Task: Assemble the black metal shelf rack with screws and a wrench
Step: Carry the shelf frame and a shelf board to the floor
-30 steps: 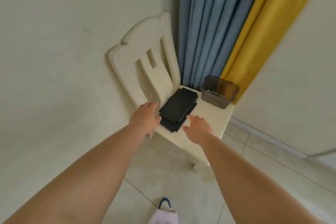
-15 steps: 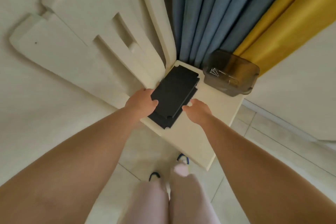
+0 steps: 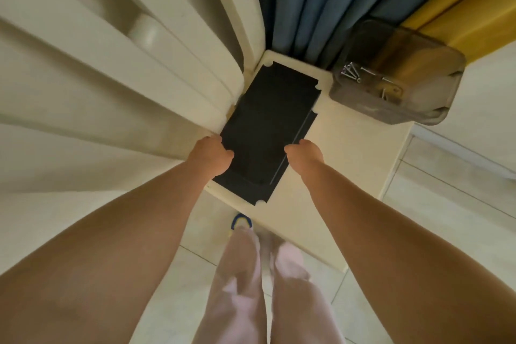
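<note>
On the seat of a cream chair (image 3: 349, 148) lies a stack of black shelf panels (image 3: 268, 131), the left hand (image 3: 213, 156) and right hand (image 3: 305, 152) curled round its long edges, a smoky plastic box (image 3: 399, 75) of screws (image 3: 352, 73) beside it.

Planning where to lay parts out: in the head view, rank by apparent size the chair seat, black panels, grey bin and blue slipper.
1. Chair seat
2. Black panels
3. Grey bin, close to the panels, so unsure
4. Blue slipper, mostly hidden

Panels (image 3: 268, 131) on chair (image 3: 351, 153); bin (image 3: 396, 75) right (screws (image 3: 352, 73) inside).
</note>
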